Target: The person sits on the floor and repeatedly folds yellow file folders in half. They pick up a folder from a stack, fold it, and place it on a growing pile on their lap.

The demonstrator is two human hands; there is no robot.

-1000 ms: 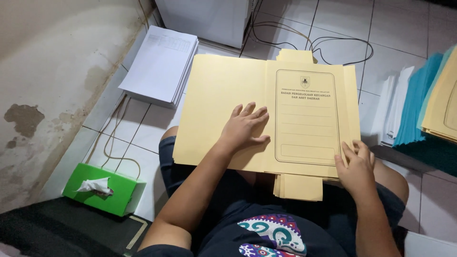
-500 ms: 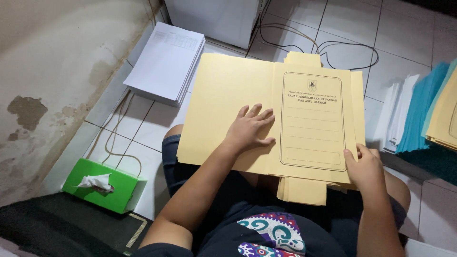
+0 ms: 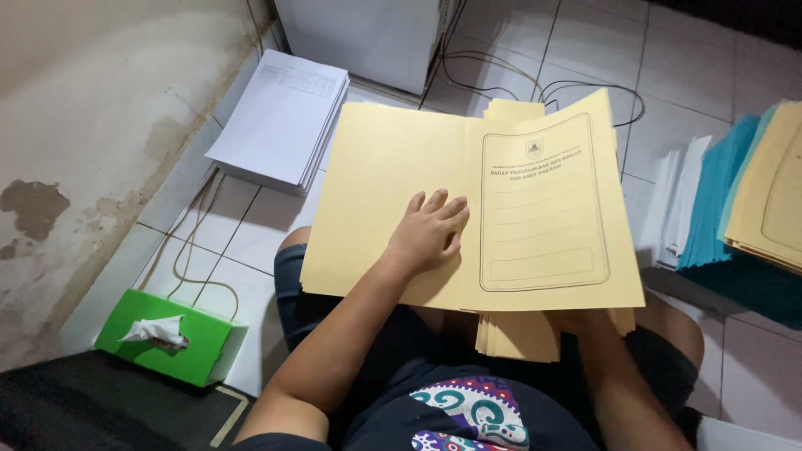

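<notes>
An open yellow paper folder (image 3: 393, 200) lies across my lap, on top of several more yellow folders (image 3: 518, 336). My left hand (image 3: 428, 235) rests flat on the folder's left half near the fold, fingers spread and holding nothing. The printed right flap (image 3: 547, 209) is tilted up off the pile. My right hand (image 3: 595, 326) reaches under that flap's near edge and holds it up. The flap hides most of that hand, and only the wrist and forearm show.
A stack of white printed sheets (image 3: 280, 117) lies on the tiled floor at the upper left. A green tissue box (image 3: 171, 338) sits by the stained wall. Stacks of white papers (image 3: 677, 200), teal (image 3: 720, 188) and yellow folders (image 3: 773, 179) stand on the right. Cables (image 3: 535, 79) run behind, near a white cabinet (image 3: 368, 33).
My right hand has slipped from the top of the folder's lower right corner to beneath it, and the right flap has risen. The left hand stays pressed on the left half.
</notes>
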